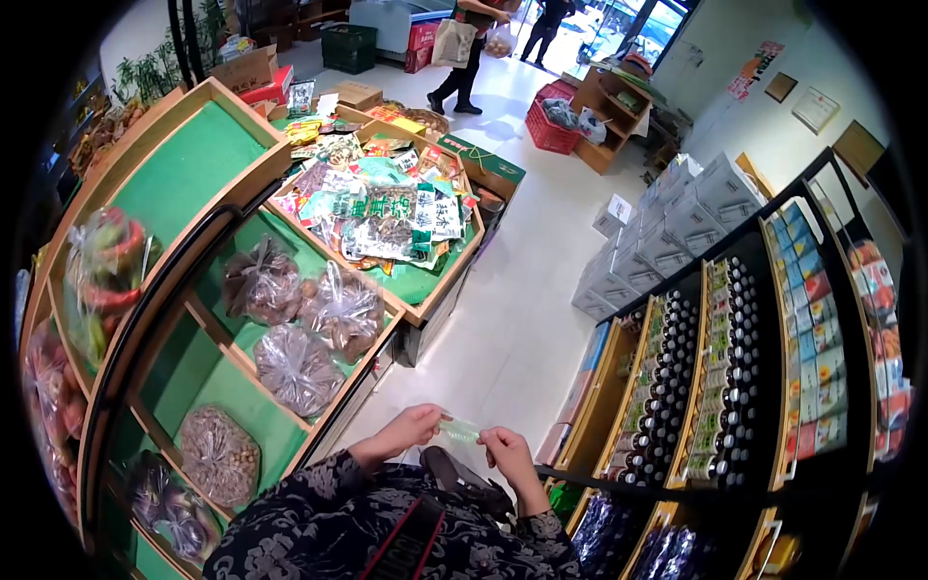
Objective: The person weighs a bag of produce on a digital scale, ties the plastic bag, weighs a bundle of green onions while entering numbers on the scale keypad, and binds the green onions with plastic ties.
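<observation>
Above the pale aisle floor (493, 358), the left hand (408, 431) and right hand (510, 454) are pinching opposite ends of a translucent greenish strip (460, 431) between closed fingers.

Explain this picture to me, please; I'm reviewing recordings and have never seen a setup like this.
There is no machine here: a person works with two bare hands. The only picture comes from a camera worn on the head, looking forward and down, so the patterned sleeves at the bottom are the wearer's own. The left hand and right hand hold a small, pale green, see-through strip between them; what it is exactly, I can't tell. To the left is a green-lined display stand with clear bags of produce, and beyond them a heap of packets. To the right, shelves hold rows of bottles.
</observation>
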A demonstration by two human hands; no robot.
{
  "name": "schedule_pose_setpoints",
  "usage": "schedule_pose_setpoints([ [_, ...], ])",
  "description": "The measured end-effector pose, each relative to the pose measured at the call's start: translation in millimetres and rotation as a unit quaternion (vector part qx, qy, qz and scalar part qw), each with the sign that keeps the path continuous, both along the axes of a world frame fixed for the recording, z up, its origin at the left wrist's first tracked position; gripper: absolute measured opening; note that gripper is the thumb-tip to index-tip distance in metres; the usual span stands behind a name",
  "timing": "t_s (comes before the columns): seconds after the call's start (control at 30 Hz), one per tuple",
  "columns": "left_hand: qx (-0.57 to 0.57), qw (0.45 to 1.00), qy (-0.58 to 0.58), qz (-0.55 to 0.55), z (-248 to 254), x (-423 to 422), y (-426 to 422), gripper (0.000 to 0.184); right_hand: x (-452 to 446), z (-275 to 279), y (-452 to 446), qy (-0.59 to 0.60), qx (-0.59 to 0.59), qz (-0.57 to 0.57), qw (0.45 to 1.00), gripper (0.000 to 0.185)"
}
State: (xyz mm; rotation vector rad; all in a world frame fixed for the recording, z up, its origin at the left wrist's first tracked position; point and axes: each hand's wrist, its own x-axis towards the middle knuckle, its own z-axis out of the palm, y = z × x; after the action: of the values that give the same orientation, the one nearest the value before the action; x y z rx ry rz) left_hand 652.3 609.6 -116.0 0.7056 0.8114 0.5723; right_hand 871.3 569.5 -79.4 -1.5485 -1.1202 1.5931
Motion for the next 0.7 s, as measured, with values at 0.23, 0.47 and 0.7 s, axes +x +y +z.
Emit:
schedule_pose_setpoints([
  [0.23,0.082,0.996,0.001,-0.034,24.9,71.4,182.2,0.024,57.2,18.2,131.7,0.016,0.031,-0.092,0.995,0.025],
  [0.47,-0.018,0.995,-0.087,0.037,25.6,183.8,311.8,0.029,139.7,-5.6,249.3,-0.101,0.076,-0.016,0.992,0.020],
  [0.7,-0.134,0.955,-0.196,0.175,32.3,253.0,485.6,0.021,253.2,3.0,455.0,-0.041,0.010,0.078,0.996,0.024],
])
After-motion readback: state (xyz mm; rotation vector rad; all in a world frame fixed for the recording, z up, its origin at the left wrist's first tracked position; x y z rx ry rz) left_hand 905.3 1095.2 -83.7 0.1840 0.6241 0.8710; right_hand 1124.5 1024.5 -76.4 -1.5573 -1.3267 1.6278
